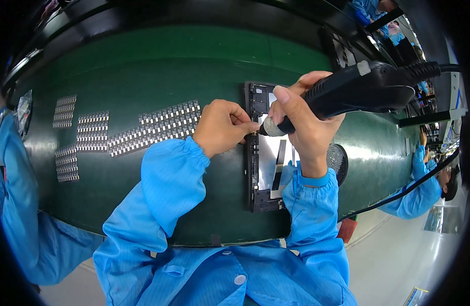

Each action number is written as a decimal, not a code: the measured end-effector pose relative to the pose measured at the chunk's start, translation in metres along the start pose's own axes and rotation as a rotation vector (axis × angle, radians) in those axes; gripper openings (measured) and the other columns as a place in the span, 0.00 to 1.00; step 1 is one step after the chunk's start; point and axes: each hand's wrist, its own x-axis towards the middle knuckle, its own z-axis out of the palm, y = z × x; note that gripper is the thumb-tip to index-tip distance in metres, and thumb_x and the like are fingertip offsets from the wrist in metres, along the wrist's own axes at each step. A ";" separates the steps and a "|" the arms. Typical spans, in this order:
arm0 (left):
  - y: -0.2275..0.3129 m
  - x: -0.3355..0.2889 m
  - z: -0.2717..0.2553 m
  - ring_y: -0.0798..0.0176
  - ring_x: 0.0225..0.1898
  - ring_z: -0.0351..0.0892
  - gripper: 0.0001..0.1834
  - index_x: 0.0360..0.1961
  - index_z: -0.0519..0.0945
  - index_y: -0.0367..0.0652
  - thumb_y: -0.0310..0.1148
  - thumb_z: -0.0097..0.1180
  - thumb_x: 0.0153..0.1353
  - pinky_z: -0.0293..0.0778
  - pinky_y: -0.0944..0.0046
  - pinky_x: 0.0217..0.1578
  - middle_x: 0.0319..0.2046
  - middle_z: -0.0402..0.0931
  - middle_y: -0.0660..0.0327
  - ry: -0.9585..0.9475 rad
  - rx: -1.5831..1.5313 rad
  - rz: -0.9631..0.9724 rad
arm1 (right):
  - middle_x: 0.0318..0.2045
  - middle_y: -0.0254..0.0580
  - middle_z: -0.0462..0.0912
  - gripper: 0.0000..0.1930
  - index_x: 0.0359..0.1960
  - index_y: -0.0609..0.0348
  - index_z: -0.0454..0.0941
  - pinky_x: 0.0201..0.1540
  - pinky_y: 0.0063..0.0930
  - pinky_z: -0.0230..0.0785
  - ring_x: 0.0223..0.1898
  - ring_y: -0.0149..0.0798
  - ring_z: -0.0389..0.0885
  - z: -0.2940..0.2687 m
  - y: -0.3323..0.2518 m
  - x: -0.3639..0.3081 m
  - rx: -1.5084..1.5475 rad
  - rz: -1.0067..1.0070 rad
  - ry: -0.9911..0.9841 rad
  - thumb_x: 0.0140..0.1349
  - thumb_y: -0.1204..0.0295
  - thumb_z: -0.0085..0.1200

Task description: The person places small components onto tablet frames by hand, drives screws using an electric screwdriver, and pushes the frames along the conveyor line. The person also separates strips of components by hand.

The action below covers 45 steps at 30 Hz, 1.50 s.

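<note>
black electric screwdriver [361,91]: wrapped in my right hand [310,122], tip at the left side of an open tablet-like chassis [253,178] on the green bench [214,204]. left hand [220,126]: fingertips bunched beside the tip; contents, i cannot tell. hazard: a tilting driver could slip, nicking them.

The middle of the view is filled by a broad green tabletop [158,76], backed by a dark frame [168,23] — at lower right, a pale, glossy floor [383,255] is streaked by reflected light [436,247].
</note>
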 end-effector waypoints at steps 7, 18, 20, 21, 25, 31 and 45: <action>0.005 -0.003 -0.001 0.70 0.18 0.77 0.10 0.23 0.80 0.31 0.29 0.66 0.50 0.73 0.70 0.19 0.18 0.78 0.57 0.045 -0.036 -0.006 | 0.17 0.40 0.77 0.13 0.35 0.67 0.69 0.21 0.22 0.70 0.17 0.30 0.76 0.002 0.005 0.000 0.026 0.015 -0.010 0.50 0.86 0.59; 0.003 -0.003 -0.002 0.71 0.21 0.79 0.05 0.28 0.78 0.35 0.27 0.60 0.54 0.72 0.74 0.17 0.22 0.78 0.61 -0.008 -0.004 -0.019 | 0.18 0.41 0.78 0.13 0.35 0.67 0.70 0.22 0.21 0.70 0.18 0.29 0.77 0.001 0.005 -0.002 0.001 0.012 -0.020 0.50 0.85 0.60; 0.002 -0.002 -0.002 0.72 0.21 0.78 0.05 0.28 0.78 0.36 0.27 0.60 0.54 0.72 0.74 0.16 0.22 0.78 0.61 -0.008 -0.011 -0.018 | 0.19 0.41 0.78 0.13 0.35 0.67 0.70 0.22 0.21 0.70 0.18 0.29 0.77 0.003 0.004 -0.002 -0.010 0.011 -0.026 0.49 0.85 0.61; 0.001 -0.002 -0.001 0.70 0.20 0.78 0.07 0.26 0.79 0.34 0.27 0.63 0.52 0.72 0.72 0.18 0.20 0.78 0.59 0.018 -0.038 -0.001 | 0.18 0.41 0.76 0.15 0.36 0.64 0.68 0.22 0.24 0.71 0.17 0.31 0.76 0.006 0.001 -0.003 -0.066 0.021 -0.053 0.50 0.86 0.60; -0.002 -0.001 -0.003 0.70 0.19 0.78 0.06 0.23 0.80 0.32 0.25 0.64 0.50 0.73 0.70 0.20 0.19 0.78 0.58 0.040 -0.044 0.078 | 0.17 0.41 0.74 0.16 0.36 0.61 0.65 0.22 0.25 0.72 0.16 0.32 0.75 0.017 -0.002 -0.007 -0.165 -0.004 -0.134 0.49 0.87 0.59; -0.009 0.001 -0.004 0.69 0.19 0.78 0.06 0.23 0.80 0.34 0.26 0.65 0.49 0.74 0.68 0.22 0.18 0.78 0.58 0.042 -0.062 0.081 | 0.18 0.41 0.74 0.19 0.39 0.60 0.64 0.22 0.23 0.70 0.17 0.32 0.74 0.020 0.002 -0.011 -0.080 0.040 -0.080 0.49 0.88 0.58; -0.017 -0.055 -0.096 0.61 0.27 0.78 0.12 0.34 0.82 0.38 0.27 0.66 0.45 0.72 0.65 0.27 0.27 0.79 0.53 0.391 0.577 0.387 | 0.21 0.42 0.70 0.45 0.50 0.64 0.64 0.23 0.28 0.69 0.20 0.35 0.72 0.002 0.011 -0.017 0.160 0.061 -0.133 0.55 0.29 0.32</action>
